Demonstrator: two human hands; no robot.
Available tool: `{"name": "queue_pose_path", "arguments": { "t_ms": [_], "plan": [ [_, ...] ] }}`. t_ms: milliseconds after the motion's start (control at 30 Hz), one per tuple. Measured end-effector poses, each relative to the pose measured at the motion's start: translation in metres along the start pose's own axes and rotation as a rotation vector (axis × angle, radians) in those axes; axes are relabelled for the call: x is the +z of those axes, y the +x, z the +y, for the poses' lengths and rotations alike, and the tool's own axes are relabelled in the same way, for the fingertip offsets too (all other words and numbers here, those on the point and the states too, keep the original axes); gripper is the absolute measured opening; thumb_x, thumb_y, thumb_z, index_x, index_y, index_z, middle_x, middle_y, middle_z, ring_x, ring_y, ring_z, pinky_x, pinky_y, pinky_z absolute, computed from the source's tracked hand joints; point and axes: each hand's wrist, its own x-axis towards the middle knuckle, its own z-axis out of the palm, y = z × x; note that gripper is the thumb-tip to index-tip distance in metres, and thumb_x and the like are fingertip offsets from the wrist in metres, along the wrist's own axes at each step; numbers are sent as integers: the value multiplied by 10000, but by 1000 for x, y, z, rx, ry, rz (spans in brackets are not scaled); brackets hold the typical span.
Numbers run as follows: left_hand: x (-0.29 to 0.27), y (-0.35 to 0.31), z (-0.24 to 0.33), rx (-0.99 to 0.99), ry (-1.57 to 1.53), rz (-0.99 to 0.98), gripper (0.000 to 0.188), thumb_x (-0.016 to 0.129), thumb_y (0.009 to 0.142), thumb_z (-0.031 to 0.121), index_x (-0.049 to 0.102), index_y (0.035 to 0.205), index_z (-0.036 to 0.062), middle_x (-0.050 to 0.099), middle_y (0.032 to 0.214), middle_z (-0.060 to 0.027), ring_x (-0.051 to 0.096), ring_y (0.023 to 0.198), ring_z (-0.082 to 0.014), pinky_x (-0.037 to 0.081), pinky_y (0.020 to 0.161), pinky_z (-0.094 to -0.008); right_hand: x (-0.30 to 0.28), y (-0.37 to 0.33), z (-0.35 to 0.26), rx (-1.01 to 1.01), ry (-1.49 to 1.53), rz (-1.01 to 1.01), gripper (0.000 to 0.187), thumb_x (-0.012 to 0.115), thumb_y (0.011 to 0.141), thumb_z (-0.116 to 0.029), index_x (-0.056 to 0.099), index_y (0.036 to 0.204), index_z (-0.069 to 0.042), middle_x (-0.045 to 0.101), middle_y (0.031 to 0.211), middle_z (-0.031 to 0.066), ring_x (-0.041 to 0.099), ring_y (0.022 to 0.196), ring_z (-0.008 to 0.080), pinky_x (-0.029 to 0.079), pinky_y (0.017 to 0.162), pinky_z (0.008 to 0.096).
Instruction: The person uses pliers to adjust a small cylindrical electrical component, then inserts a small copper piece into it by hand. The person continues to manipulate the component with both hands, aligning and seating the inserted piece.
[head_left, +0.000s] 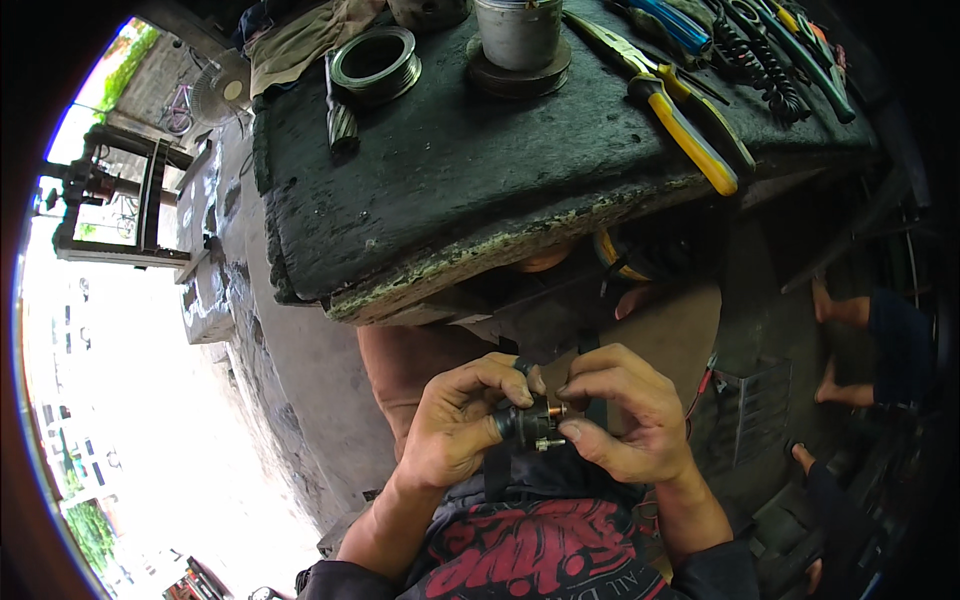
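Note:
My left hand (pixel 458 418) is closed around a small black cylindrical part (pixel 527 425) with a copper-coloured stud and a silver metal terminal on its right end. I hold it in front of my chest, below the bench edge. Thumb and fingertips of my right hand (pixel 632 412) are curled in a pinch at the stud end of that part. Whatever lies between those fingertips is too small to make out. A dark wrap (pixel 522 367) shows on a finger of my left hand.
Beyond my hands stands a dark, worn workbench (pixel 430 190). On it lie yellow-handled pliers (pixel 690 130), a metal tin (pixel 518 35), a threaded ring (pixel 375 65), a fluted cutter (pixel 341 115) and several tools. Another person's legs (pixel 850 350) show at right; a fan (pixel 220 90) stands far left.

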Motion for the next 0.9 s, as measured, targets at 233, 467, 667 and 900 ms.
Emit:
{"name": "queue_pose_path", "arguments": {
  "t_ms": [233, 467, 667, 900],
  "plan": [
    [3, 1, 0, 27, 85, -15, 204, 737, 877, -44, 644, 1056, -15, 599, 1183, -159, 629, 1057, -207, 544, 959, -334, -1, -1, 3, 5, -15, -32, 266, 823, 845, -127, 716, 1051, 2, 677, 973, 119, 654, 754, 183, 527, 641, 280],
    [3, 1, -2, -32, 84, -31, 342, 599, 778, -178, 665, 1073, -18, 602, 1166, -106, 608, 1123, -194, 473, 1041, -345, -2, -8, 3, 108, -85, -57, 172, 791, 853, -105, 708, 944, 15, 685, 930, 108, 653, 736, 210, 526, 684, 311],
    [9, -3, 2, -11, 237, -19, 373, 553, 781, -126, 658, 1119, -7, 639, 1098, -49, 614, 1067, -140, 496, 975, -298, 11, -15, -3, 99, -15, 100, 351, 748, 793, -199, 694, 1042, 43, 645, 1057, 193, 640, 1006, 295, 504, 917, 376],
    [0, 10, -8, -22, 238, -40, 326, 584, 810, -113, 642, 1108, 7, 623, 1101, -24, 597, 1119, -121, 474, 1033, -305, 11, 2, 3, 135, -58, 9, 207, 651, 955, -159, 657, 982, 47, 628, 995, 142, 610, 953, 244, 481, 945, 372]
  ]
}}
